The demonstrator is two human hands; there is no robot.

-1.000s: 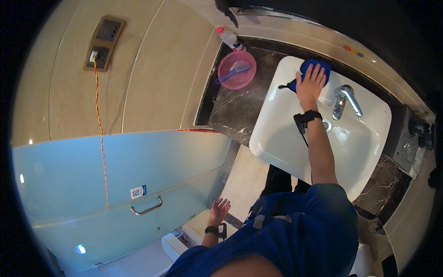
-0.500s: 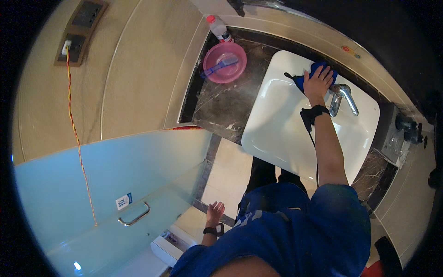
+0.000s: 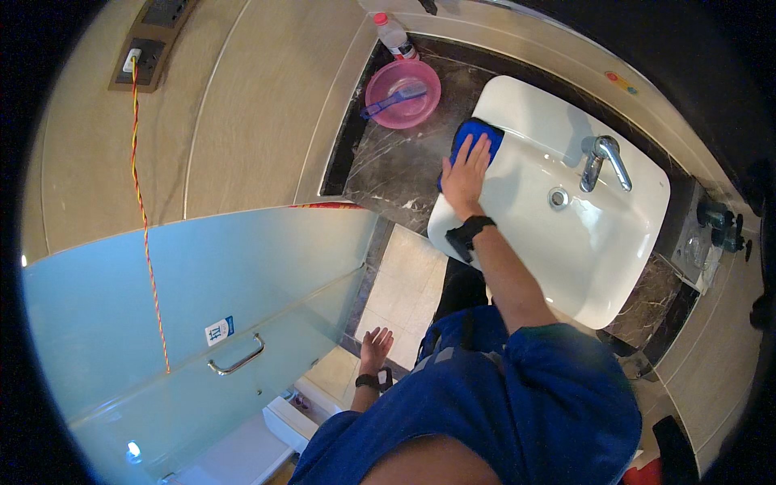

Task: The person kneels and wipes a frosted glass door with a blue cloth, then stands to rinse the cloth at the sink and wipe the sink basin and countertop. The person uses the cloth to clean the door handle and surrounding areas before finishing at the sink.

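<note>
My right hand (image 3: 465, 179) lies flat on a blue cleaning cloth (image 3: 486, 134) with black edging, its fingers stretched over it. The cloth is pressed against the left rim of the white washbasin (image 3: 533, 267), and part of it is hidden under the hand. A dark band circles my right wrist. Lower left, my left hand (image 3: 376, 349) hangs in the air beside my body, fingers apart and holding nothing. A chrome faucet (image 3: 605, 162) rises at the basin's back, with the drain (image 3: 558, 197) in front of it.
On the dark marble counter (image 3: 396, 174), left of the basin, sit a pink bowl (image 3: 428, 93) with a blue-handled brush (image 3: 394, 100) across it and a red-capped bottle (image 3: 394, 36). A frosted glass door (image 3: 145, 323) with a metal handle (image 3: 237, 356) stands left. Dark bottles (image 3: 719, 226) are at right.
My right hand has slid the blue cloth from beside the faucet leftward and nearer, onto the basin's left rim. The drain has come into view. My left hand stays at my side.
</note>
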